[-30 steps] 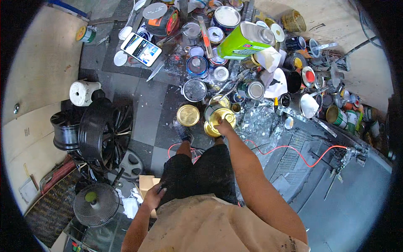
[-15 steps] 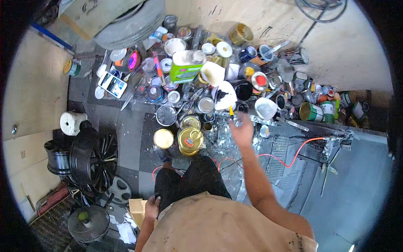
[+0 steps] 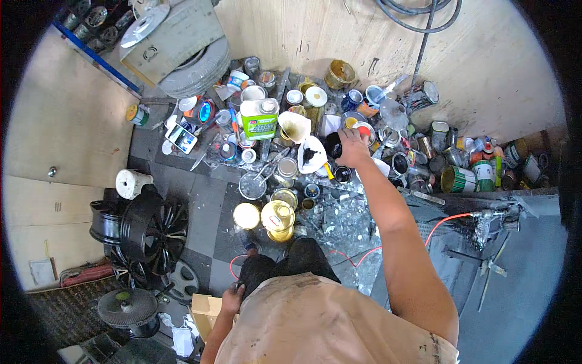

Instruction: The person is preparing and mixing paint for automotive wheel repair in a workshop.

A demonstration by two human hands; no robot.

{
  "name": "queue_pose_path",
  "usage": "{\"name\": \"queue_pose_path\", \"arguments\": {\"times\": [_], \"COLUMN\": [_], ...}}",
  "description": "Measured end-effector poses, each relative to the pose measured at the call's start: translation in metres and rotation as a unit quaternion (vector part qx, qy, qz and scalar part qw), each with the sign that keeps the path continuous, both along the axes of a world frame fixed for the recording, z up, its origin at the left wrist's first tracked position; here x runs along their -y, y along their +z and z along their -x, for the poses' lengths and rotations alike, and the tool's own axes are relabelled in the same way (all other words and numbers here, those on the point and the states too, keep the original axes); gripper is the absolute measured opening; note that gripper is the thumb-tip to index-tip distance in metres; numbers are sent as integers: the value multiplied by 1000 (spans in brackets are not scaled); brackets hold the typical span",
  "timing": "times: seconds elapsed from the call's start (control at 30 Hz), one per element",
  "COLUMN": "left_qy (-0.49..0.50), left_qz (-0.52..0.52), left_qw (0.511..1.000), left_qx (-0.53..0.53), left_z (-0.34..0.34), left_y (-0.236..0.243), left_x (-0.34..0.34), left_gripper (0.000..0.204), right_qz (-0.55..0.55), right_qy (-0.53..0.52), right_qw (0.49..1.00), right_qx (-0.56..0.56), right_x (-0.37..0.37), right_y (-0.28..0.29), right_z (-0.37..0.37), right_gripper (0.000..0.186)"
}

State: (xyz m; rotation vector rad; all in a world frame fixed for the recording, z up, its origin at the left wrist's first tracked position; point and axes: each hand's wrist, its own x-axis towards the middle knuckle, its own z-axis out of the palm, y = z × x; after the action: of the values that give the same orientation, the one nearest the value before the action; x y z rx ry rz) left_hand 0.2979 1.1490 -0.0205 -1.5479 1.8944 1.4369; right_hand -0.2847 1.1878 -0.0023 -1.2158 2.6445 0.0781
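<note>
The right hand (image 3: pixel 351 147) is wrapped around a small dark round can (image 3: pixel 334 144), with a white paper funnel (image 3: pixel 295 126) just left of it. The left hand (image 3: pixel 231 298) rests low by a brown cardboard box (image 3: pixel 205 310); I cannot tell whether it is open or closed.

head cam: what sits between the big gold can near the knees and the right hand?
In the head view, between the gold can and the right hand: a small open tin, a dark-stained paper funnel and a small black pot.

A small dark glossy pot (image 3: pixel 333 145) sits in the right hand (image 3: pixel 351 147) among shiny round brass-coloured metal tins (image 3: pixel 277 216), a smooth green-and-white plastic canister (image 3: pixel 259 119), pale rough plywood walls (image 3: pixel 73 133) and glossy black alloy wheels (image 3: pixel 151 233).
</note>
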Motion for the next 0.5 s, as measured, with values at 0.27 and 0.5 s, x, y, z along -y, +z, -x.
{"name": "queue_pose_path", "arguments": {"times": [0.27, 0.5], "left_qy": [115, 71], "left_qz": [-55, -17], "left_qw": [991, 997], "left_qx": [29, 33], "left_z": [6, 3], "left_y": [10, 11], "left_x": [-14, -16], "left_gripper": [32, 33], "right_qz": [-7, 17], "right_qy": [18, 53], "right_qw": [999, 998], "right_qx": [28, 20], "right_x": [1, -12], "right_y": [-7, 2], "right_z": [10, 7], "right_gripper": [85, 84]}}
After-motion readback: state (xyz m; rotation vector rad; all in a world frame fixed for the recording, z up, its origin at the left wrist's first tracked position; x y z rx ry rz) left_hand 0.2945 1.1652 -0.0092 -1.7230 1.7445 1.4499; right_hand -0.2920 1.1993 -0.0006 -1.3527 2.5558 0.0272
